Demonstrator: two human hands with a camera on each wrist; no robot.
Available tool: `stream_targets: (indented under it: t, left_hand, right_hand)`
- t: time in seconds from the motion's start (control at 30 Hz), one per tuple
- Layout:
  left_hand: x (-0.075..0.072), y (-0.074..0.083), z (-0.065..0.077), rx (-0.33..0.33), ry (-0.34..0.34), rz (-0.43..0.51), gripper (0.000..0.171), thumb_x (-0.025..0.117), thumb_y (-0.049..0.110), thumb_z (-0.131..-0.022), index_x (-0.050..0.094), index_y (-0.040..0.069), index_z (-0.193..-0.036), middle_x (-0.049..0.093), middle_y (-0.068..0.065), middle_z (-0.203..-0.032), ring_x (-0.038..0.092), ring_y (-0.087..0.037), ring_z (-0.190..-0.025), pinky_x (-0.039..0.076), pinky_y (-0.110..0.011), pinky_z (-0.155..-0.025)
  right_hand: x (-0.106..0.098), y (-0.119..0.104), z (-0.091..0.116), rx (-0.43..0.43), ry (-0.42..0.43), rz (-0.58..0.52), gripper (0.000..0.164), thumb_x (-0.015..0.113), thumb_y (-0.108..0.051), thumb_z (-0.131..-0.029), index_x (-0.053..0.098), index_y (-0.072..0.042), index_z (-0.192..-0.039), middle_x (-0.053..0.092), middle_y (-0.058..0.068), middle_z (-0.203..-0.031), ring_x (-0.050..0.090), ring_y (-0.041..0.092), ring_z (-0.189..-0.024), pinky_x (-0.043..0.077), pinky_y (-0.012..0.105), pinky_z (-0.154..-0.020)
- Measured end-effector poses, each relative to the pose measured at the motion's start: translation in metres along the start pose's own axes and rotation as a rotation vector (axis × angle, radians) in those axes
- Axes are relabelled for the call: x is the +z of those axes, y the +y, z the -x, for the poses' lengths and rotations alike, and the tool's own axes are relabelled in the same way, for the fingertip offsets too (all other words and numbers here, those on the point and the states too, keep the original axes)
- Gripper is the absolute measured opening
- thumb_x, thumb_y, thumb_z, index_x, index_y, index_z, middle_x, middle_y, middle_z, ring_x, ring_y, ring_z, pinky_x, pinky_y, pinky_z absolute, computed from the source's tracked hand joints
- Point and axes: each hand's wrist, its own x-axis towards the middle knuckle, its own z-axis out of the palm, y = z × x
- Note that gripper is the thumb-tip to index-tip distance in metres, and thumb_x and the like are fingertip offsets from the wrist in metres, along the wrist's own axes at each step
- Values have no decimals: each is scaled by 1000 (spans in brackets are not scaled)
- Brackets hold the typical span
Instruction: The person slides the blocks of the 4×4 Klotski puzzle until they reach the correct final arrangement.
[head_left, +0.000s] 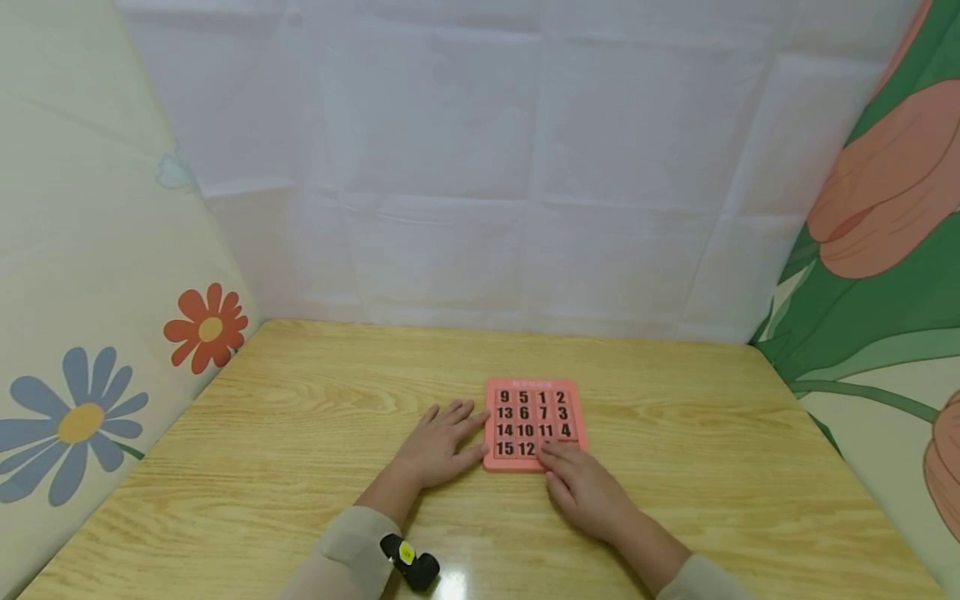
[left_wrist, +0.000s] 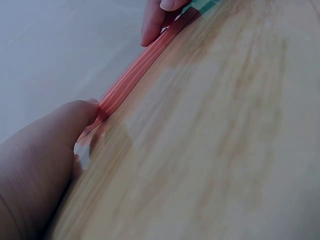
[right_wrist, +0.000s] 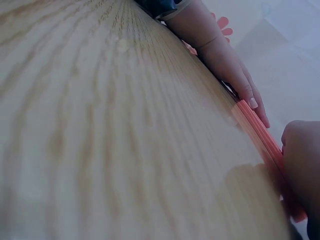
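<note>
A pink number slide puzzle (head_left: pixel 512 466) lies flat on the wooden table. Its rows read 9 5 1 2, then 13 6 7 3, then 14 10 11 4; the bottom row begins 15, 12, and fingers hide part of the rest. My left hand (head_left: pixel 444 446) lies on the table with fingers spread, thumb and fingertips at the puzzle's left edge. Seen from the left wrist, the thumb (left_wrist: pixel 82 114) meets the pink side. My right hand (head_left: pixel 588 492) reaches over the lower right corner, its nearly straight fingers resting on the tiles there.
A black wrist strap with a yellow label (head_left: pixel 407 553) is on the left sleeve. The wooden table (head_left: pixel 300 400) runs back to a white cloth (head_left: pixel 450 167). Flower-printed panels (head_left: pixel 67 250) stand at the left and right sides.
</note>
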Motion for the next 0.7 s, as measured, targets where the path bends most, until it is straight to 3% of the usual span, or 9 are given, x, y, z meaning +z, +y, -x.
stream_targets:
  t: [0.7]
  left_hand:
    - [2,-2,-1,6,10,5,62,45,53,-98,41,22,-151,33,-10,-159,26,-31,-150,14,-54,-124]
  right_hand:
    - [-1,8,4,22,12,21,37,53,-19,-99,61,-9,-133,57,6,-143,49,28,-135,37,48,-115]
